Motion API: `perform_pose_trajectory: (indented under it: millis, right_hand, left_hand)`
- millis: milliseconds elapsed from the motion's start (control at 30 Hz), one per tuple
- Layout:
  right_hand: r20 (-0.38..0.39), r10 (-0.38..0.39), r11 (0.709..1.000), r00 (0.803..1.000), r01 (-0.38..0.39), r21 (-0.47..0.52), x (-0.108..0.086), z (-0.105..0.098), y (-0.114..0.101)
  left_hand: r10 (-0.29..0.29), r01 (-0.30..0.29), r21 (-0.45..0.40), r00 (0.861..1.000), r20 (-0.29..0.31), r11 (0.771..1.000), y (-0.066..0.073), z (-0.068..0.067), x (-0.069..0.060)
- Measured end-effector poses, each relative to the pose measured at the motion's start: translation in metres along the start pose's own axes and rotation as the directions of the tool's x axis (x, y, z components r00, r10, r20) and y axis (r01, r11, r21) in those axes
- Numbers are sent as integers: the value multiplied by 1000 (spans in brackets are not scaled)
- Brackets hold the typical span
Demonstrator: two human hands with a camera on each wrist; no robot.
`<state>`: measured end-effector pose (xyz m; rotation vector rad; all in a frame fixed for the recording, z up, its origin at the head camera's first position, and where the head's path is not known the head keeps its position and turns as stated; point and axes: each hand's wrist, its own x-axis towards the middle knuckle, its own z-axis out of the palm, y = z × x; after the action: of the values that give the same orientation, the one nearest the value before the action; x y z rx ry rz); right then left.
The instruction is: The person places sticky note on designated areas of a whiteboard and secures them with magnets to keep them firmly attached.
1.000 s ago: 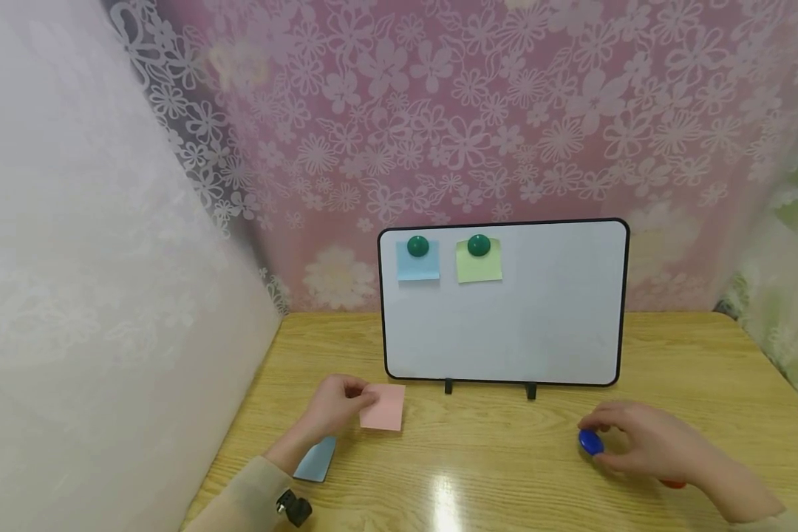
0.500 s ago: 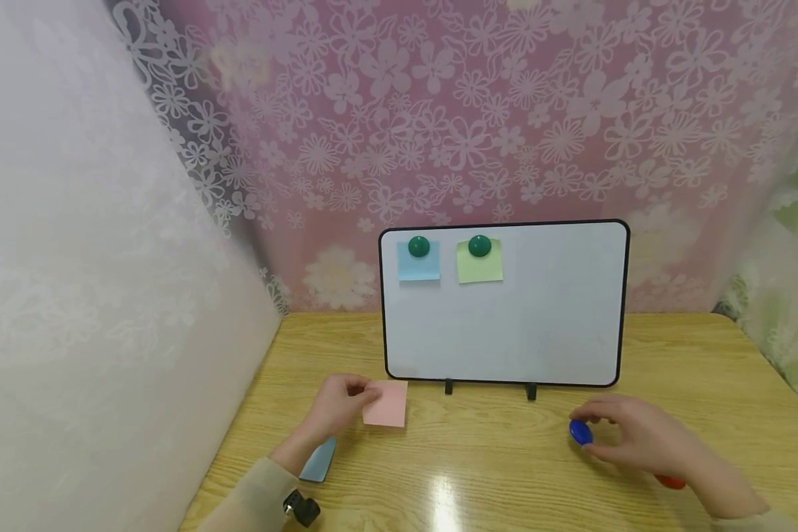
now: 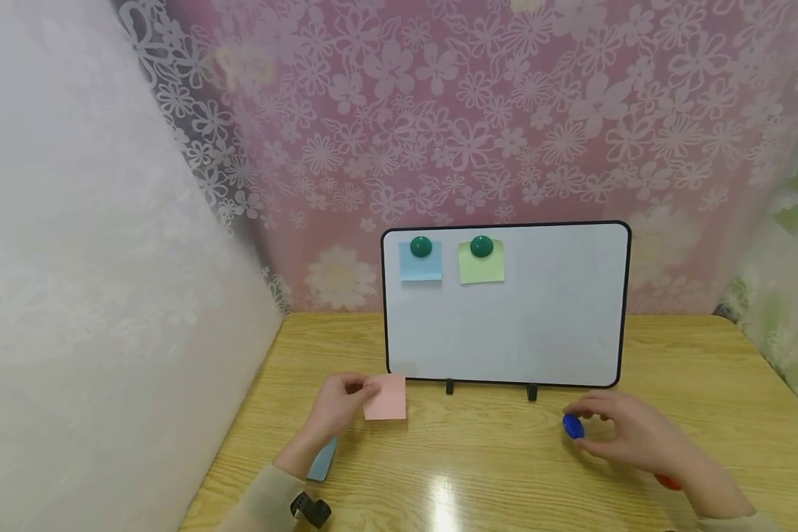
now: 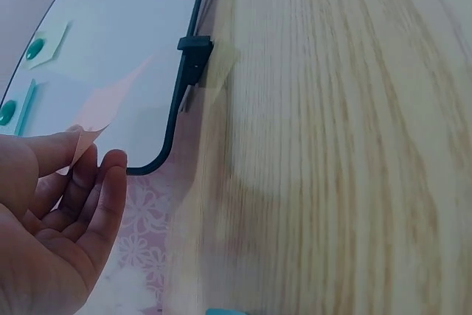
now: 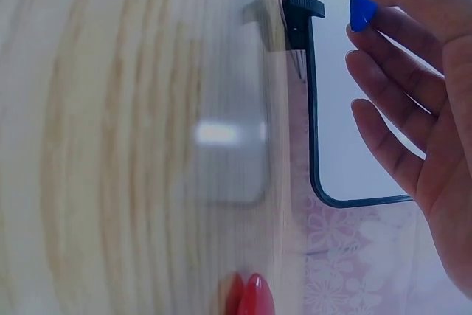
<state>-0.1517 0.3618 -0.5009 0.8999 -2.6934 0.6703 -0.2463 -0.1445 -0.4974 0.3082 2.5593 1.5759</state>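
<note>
Between thumb and fingers, my left hand [image 3: 338, 405] pinches a pink sticky note [image 3: 387, 397] by its left edge, held in front of the whiteboard's lower left corner. My right hand [image 3: 632, 432] pinches a round blue magnet [image 3: 573, 426] above the table, to the right of the board's feet. The whiteboard [image 3: 558, 310] stands upright on the table. On its upper left, a blue sticky note [image 3: 420, 269] hangs under a green magnet [image 3: 421, 247], and a light green sticky note [image 3: 482, 271] hangs under a second green magnet [image 3: 482, 246].
A blue sticky-note pad [image 3: 322, 459] lies on the wooden table [image 3: 492, 465], partly hidden by the left forearm. A red magnet [image 3: 668, 482] sits under the right wrist. Behind the board hangs a pink flowered curtain [image 3: 439, 133]; a pale wall [image 3: 106, 295] rises at the left.
My right hand has carried the blue magnet left and slightly up, uncovering more of the red magnet. The left hand has raised the pink sticky note a little.
</note>
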Motion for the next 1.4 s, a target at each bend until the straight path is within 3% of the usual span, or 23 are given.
perform_pose_trajectory:
  millis: [333,600,1100,1400]
  right_hand:
    - [-24,47,998,999,-46,52,5,0,-3]
    - [-58,54,998,997,-51,45,18,7,-8]
    - [-103,8,997,995,0,81,36,13,-13]
    - [-110,-10,995,994,20,93,51,13,-16]
  left_hand:
    - [12,-12,2,1000,17,1000,8,11,7]
    - [47,-45,-47,998,45,998,13,24,15]
    - [83,-76,-89,993,78,993,28,48,22]
    - [141,-127,-128,985,104,984,36,70,30]
